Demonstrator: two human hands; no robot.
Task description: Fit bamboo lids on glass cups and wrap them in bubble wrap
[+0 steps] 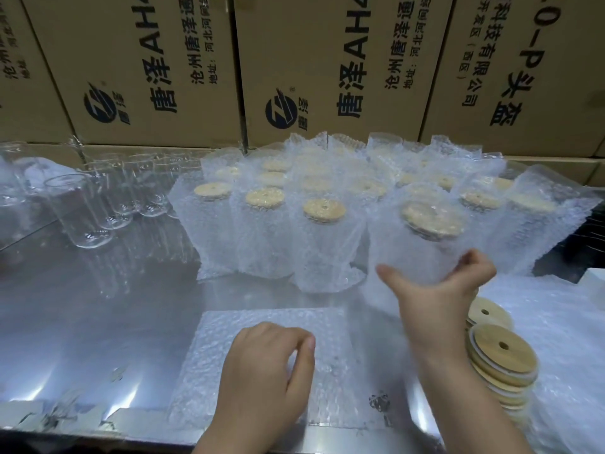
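1. Two hands are at work over a steel table (pixel 98 322). The right hand (pixel 435 290) wraps thumb and curled fingers round the lower part of a wrapped cup (pixel 422 250). The bamboo lid (pixel 432 221) shows through the open top of the bubble wrap.
2. The held cup leans and looks blurred. Its base is hidden behind the hand, so I cannot tell whether it rests on the table. It sits at the front right of the finished batch, probably being set down there.
3. The left hand (pixel 265 365) lies on a flat bubble wrap sheet (pixel 229 326) with fingers curled under. Whether they pinch the sheet or only weigh it down cannot be told. Either way, the sheet lies close in front of the person, likely ready for the next cup.
4. The wrapped cups (pixel 262 231) stand upright and packed together mid-table, lids up. Judged reason: upright packing saves room and keeps the wrap from unrolling.
5. Bare glass cups (pixel 95 208) wait at far left, well apart from the finished ones.
6. A stack of bamboo lids (pixel 504 358) sits just beside the right forearm, on a heap of loose bubble wrap (pixel 563 339), so both supplies lie near that hand.
7. Printed cardboard cartons (pixel 157 60) wall the back.
8. Task looks well along, though bare cups remain.
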